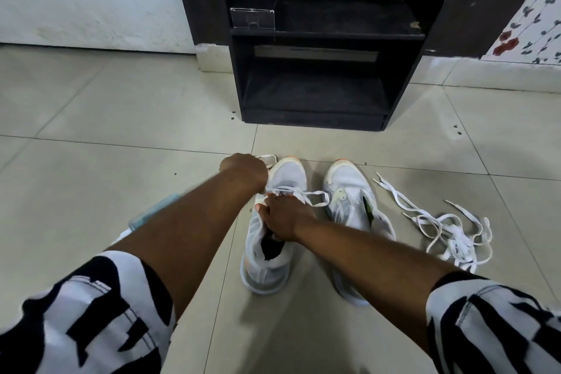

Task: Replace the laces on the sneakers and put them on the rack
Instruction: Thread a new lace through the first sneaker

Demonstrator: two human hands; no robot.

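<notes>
Two white sneakers stand side by side on the tiled floor, toes toward the rack. My right hand [283,217] grips the tongue area of the left sneaker [267,252], thumb at its left side. My left hand [244,171] is raised beside the toe and pinches a white lace [315,196] that runs through the lowest eyelets, one end looping right. The right sneaker [353,200] has no lace in it. A tangle of loose white laces [452,231] lies on the floor to its right.
A dark wooden rack [321,82] with open shelves stands straight ahead; a small dark box [253,10] sits on its upper shelf. A pale blue-green object [151,212] peeks out behind my left forearm. White wall at left, floral wall at right.
</notes>
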